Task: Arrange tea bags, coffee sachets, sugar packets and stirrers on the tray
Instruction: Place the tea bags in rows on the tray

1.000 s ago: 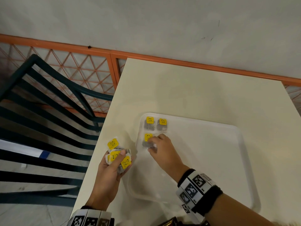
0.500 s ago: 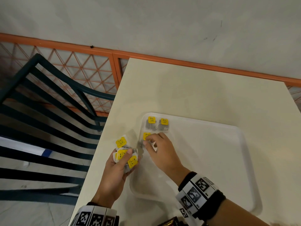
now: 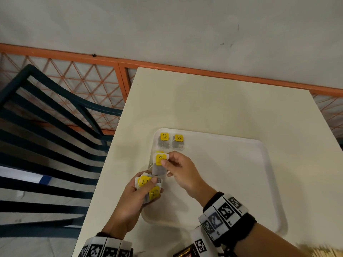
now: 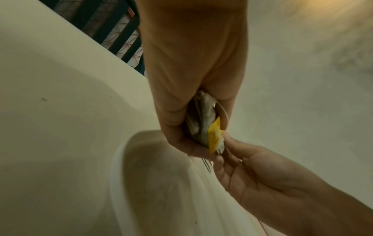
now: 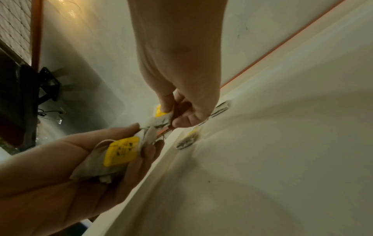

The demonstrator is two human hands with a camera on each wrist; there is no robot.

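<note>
A white tray (image 3: pixel 241 182) lies on the cream table. Two yellow-tagged tea bags (image 3: pixel 164 140) (image 3: pixel 178 142) lie side by side in its far left corner; they also show in the right wrist view (image 5: pixel 220 109). Just below them, a third tea bag (image 3: pixel 159 151) peeks out from behind a raised one. My right hand (image 3: pixel 164 163) pinches that raised tea bag (image 3: pixel 159 169) by its tag end (image 5: pixel 161 114) over the tray's left rim. My left hand (image 3: pixel 148 185) grips a bundle of tea bags (image 5: pixel 121 151) (image 4: pixel 203 123) right below it.
The table's left edge (image 3: pixel 111 164) runs just left of my left hand, with a dark blue chair (image 3: pixel 46 127) and orange lattice railing (image 3: pixel 83 86) beyond. A dark sachet (image 3: pixel 183 254) lies at the near edge. Blurred pale sticks (image 3: pixel 324 251) show at bottom right.
My right hand left the third tea bag lying on the tray, came back to the bundle and now pinches another tea bag. My left hand moved right, up to the tray's rim.
</note>
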